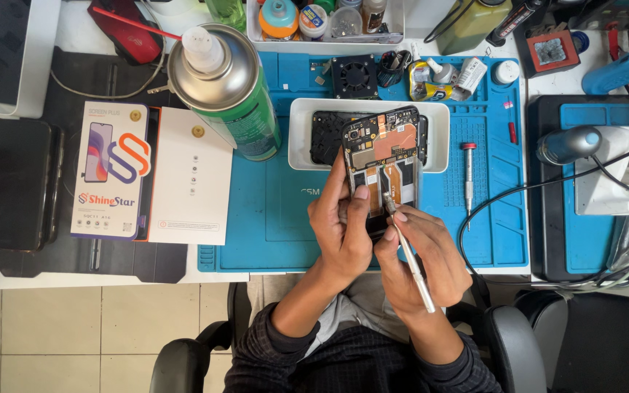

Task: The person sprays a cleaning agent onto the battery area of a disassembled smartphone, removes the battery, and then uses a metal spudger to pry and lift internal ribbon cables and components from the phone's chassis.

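Note:
An opened phone (381,149) with its back off shows circuit boards and orange flex cables. I hold it upright over the blue work mat (278,218). My left hand (343,225) grips the phone's lower left side, thumb on the inner frame. My right hand (424,255) holds metal tweezers (408,255) like a pen, the tip touching the lower inside of the phone.
A white tray (300,138) with black parts lies behind the phone. A green spray can (231,91) stands at left, next to a white box (191,178) and a black phone (20,182). A screwdriver (468,175) lies at right. Cables and a tool stand (606,171) sit far right.

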